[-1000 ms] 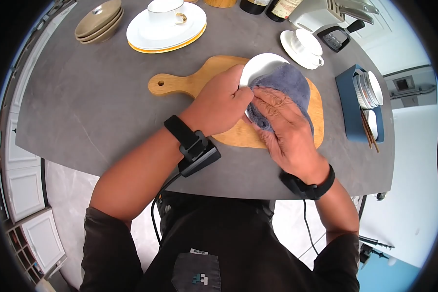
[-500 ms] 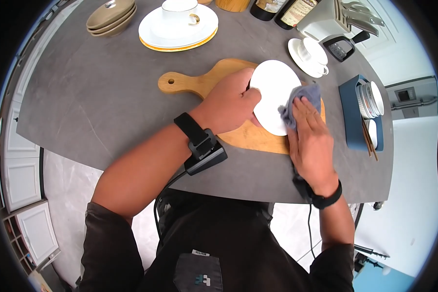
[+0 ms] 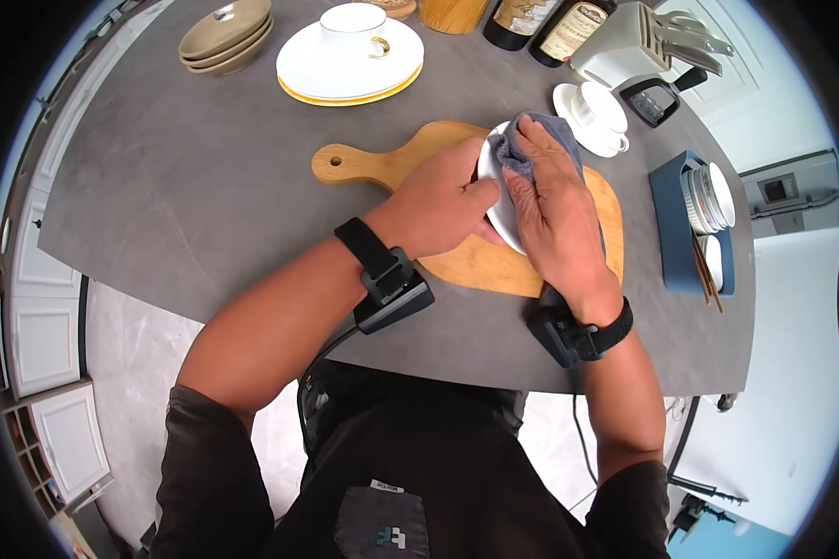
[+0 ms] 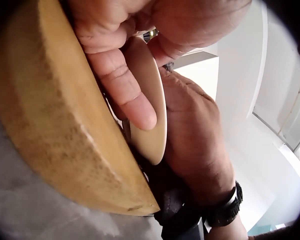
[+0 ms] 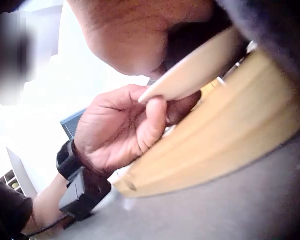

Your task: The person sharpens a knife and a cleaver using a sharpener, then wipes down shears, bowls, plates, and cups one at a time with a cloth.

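Note:
My left hand [image 3: 443, 203] grips a small white plate [image 3: 505, 212] by its left rim, tilted over a wooden cutting board [image 3: 475, 265]. The thumb lies on its upper face, and in the left wrist view fingers [image 4: 135, 107] support the underside of the plate [image 4: 159, 145]. With my right hand [image 3: 561, 210] I hold a grey-blue cloth [image 3: 557, 130] against the plate's upper face. A fold of the cloth bunches between thumb and fingers. Cloth and hand hide much of the plate. In the right wrist view the plate's edge [image 5: 190, 70] stands close over the board [image 5: 210, 145].
White plates [image 3: 298, 70] with a cup on top and stacked brown bowls [image 3: 226, 37] stand at the back left. A cup and saucer [image 3: 595, 116], bottles [image 3: 569, 33] and a knife block [image 3: 625, 47] are at the back right. A blue bin [image 3: 671, 219] holds bowls and chopsticks.
My right hand moved the cloth to the plate's right edge, baring the white face, then back up and left across it. The left hand keeps its grip on the plate.

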Motion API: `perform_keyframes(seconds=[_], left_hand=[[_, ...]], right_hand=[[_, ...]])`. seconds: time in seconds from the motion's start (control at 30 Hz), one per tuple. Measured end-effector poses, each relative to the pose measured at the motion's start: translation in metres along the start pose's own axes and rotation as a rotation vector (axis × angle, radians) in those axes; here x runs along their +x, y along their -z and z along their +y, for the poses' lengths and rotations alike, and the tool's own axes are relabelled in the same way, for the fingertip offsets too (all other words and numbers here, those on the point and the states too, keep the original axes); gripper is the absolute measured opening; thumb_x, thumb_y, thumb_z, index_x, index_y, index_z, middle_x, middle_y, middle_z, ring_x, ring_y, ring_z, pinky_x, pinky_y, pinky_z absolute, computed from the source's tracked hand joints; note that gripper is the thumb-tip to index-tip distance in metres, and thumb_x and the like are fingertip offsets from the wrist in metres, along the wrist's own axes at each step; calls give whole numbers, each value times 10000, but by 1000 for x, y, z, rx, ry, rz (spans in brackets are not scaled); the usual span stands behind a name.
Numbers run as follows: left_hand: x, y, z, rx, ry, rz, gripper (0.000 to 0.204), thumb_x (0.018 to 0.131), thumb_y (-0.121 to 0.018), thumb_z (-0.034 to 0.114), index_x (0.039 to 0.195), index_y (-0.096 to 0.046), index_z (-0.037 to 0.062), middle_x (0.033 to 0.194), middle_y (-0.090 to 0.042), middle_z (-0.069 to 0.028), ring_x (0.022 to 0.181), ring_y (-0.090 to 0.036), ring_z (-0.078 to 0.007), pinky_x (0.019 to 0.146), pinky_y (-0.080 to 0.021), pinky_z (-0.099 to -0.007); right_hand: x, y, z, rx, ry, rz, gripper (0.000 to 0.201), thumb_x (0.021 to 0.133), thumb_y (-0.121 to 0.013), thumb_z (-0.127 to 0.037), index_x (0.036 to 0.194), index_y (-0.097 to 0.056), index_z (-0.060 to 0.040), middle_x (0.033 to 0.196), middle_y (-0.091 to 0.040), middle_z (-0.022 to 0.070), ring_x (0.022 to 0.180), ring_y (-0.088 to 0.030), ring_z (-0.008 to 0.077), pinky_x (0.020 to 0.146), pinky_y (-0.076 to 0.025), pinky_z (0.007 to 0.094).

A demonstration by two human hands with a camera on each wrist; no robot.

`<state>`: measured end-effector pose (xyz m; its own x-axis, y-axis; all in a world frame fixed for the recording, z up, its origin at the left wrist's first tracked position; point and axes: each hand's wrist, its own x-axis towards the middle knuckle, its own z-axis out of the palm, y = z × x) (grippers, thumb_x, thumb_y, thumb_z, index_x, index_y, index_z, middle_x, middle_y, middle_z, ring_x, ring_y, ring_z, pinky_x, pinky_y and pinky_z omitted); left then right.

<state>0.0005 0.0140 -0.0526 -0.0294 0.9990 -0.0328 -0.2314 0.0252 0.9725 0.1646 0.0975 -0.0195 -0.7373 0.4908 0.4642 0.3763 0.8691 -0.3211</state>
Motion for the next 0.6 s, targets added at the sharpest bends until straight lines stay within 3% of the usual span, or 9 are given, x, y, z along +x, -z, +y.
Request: perform_keyframes(seconds=[0.17,0.27,0.33,0.47,0.6], left_hand=[[0,3,-1,-35,-21,-55,360,1032,-467,10,1385,-524,-26,1261,-648,-118,1121,-689,-203,937,-638,-376],[-5,14,5,-132,-74,-158,416,994,-479,-38,1408,-516,-39,1294,-640,-126,1150,-674,-211,989,-610,-393],[-6,17,10,-270,54,-226,458,971,-494,-42,1429,-514,-48,1304,-641,-134,1171,-668,-220,1013,-586,-402],[0,19,7,-343,70,-245,454,989,-508,-3,1440,-512,-56,1309,-640,-140,1188,-663,-227,998,-586,-399],[1,16,7,-301,143,-145,430,1044,-495,71,1454,-500,-60,1308,-639,-155,1167,-677,-236,999,-589,-408]], right_hand=[[-6,8,-20,327,-23,-101,393,1020,-629,-101,1352,-609,109,1486,-570,273,1383,-553,429,1139,-451,424],[-24,11,-28,748,-249,-210,386,1029,-596,-66,1375,-591,106,1503,-561,265,1353,-579,430,1136,-446,403],[-26,20,-30,620,-178,-240,395,1013,-609,-51,1375,-590,105,1498,-564,265,1350,-579,431,1135,-449,407],[-34,37,-27,356,-18,-318,472,921,-680,-9,1374,-597,94,1478,-577,265,1359,-570,432,1145,-448,434],[-49,53,-27,203,63,-369,535,850,-717,-3,1370,-614,72,1473,-590,239,1386,-554,411,1172,-430,463]])
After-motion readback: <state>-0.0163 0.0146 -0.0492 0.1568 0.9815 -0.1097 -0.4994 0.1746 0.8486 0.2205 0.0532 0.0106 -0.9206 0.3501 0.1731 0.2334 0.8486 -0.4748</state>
